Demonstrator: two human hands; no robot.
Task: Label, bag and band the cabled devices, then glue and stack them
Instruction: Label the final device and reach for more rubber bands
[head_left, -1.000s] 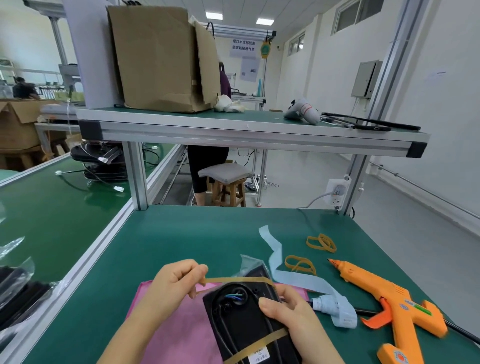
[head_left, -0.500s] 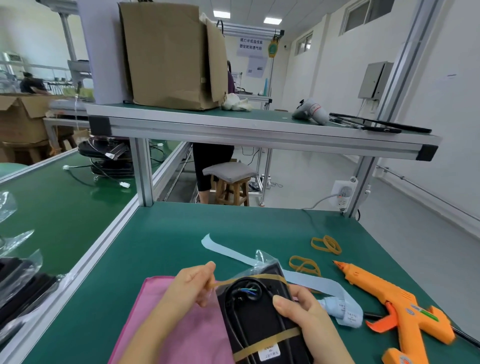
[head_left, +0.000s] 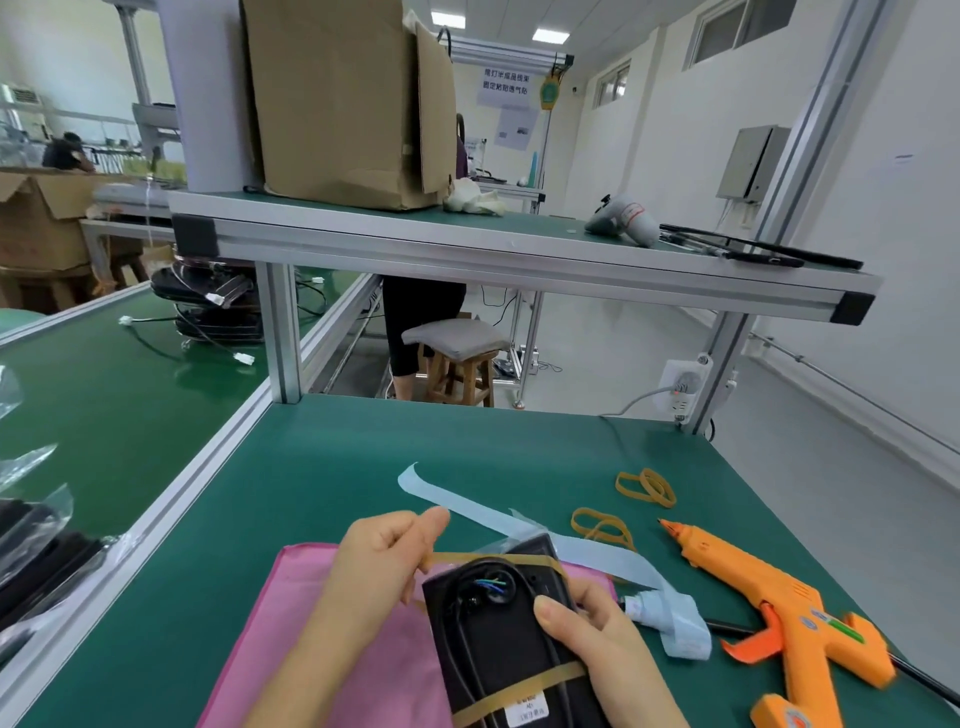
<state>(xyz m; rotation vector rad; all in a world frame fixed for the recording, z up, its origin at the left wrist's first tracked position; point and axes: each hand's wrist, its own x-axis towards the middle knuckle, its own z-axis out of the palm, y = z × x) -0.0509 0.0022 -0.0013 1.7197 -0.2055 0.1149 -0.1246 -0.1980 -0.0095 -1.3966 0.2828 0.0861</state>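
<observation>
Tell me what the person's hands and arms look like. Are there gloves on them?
No gloves. The left hand and the right hand are both bare, with no rings or watch to be seen. The fingers have short, plain nails. The left forearm and the right forearm are bare too, as far as the picture shows: no sleeves, bracelets or markings.
</observation>
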